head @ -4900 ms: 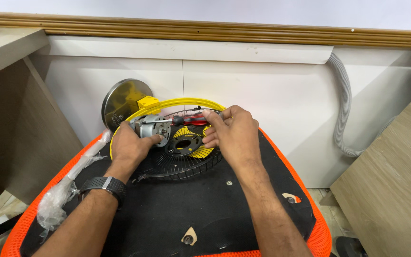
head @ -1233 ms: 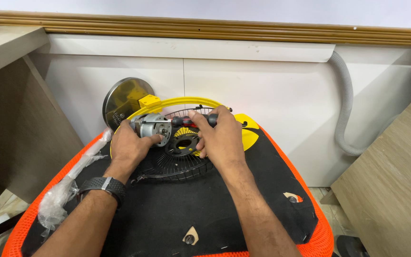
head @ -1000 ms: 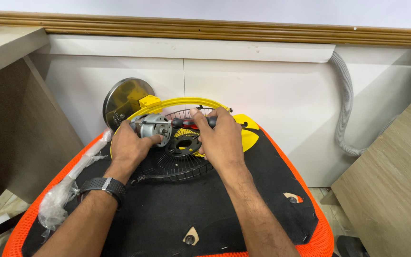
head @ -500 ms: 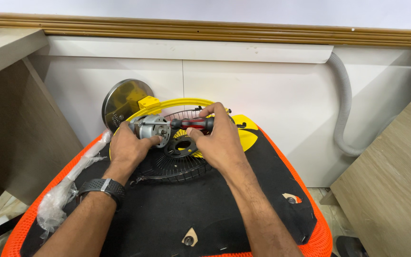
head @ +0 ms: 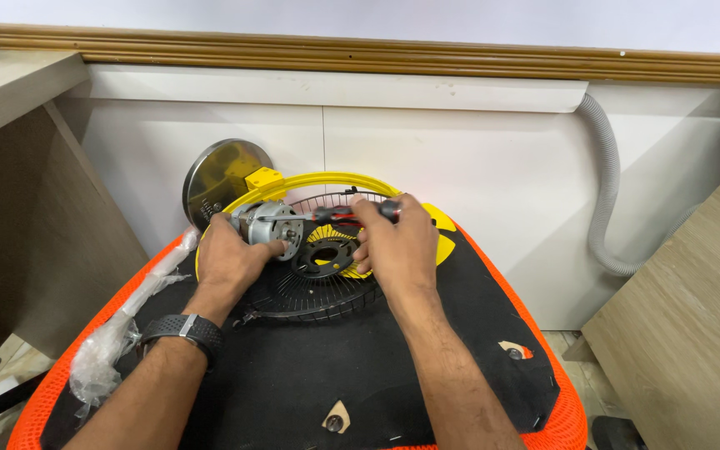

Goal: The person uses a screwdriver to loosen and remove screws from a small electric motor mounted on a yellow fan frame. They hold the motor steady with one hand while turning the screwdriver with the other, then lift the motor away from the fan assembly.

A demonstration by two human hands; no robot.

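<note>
From the head camera, looking down, one orange-edged black seat [head: 310, 392] fills the lower frame and serves as the bench for everything else. On its far end, toward the white wall panel [head: 460, 150], lies one black wire fan guard [head: 310, 287] with a yellow rim [head: 318, 179] arching behind it and a black hub ring at its centre. One fan motor [head: 267, 227], a silver-grey cylinder with a dark round face, sits at the guard's far-left edge. One round yellowish metal base [head: 214, 171] with a yellow block on it stands behind the motor, against the wall panel.

Two hands are at work. The left hand [head: 231, 258], with a black watch [head: 181, 327] on its wrist, is curled around the motor from the near side, gripping its body. The right hand [head: 397, 250] is closed around one screwdriver [head: 339, 214] with a red and black handle; the shaft lies level and points left toward the motor's top, though I cannot tell whether the tip touches it.

One crumpled clear plastic wrapping [head: 118, 337] trails along the seat's left edge. One grey ribbed hose [head: 602, 192] runs down the wall to the right of the seat. Two small wedge-shaped marks show on the seat's black cover near the front.
</note>
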